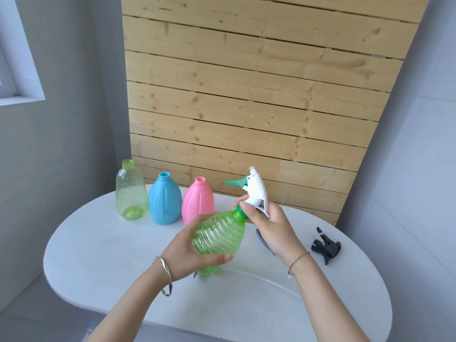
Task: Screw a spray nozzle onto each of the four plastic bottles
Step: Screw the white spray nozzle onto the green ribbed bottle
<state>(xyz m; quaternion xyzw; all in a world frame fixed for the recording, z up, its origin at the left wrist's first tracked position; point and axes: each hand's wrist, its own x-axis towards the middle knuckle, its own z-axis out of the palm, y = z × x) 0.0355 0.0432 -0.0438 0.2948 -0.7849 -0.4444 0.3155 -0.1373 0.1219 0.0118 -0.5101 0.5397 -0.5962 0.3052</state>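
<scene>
A ribbed green bottle (219,234) is tilted in the air above the white table (103,243), with my left hand (187,248) wrapped around its body. My right hand (269,225) grips the green collar of a white spray nozzle (256,191) with a green trigger, seated on the bottle's neck. At the back left stand three open bottles without nozzles: a clear yellow-green one (130,191), a blue one (164,198) and a pink one (198,201). A black nozzle (325,246) lies at the right. Another nozzle (260,236), grey and teal, is mostly hidden behind my right wrist.
The oval table ends close to my body and curves away on both sides. A wooden slat panel (246,107) leans against the grey wall behind the bottles. A window sill (22,99) is at the upper left.
</scene>
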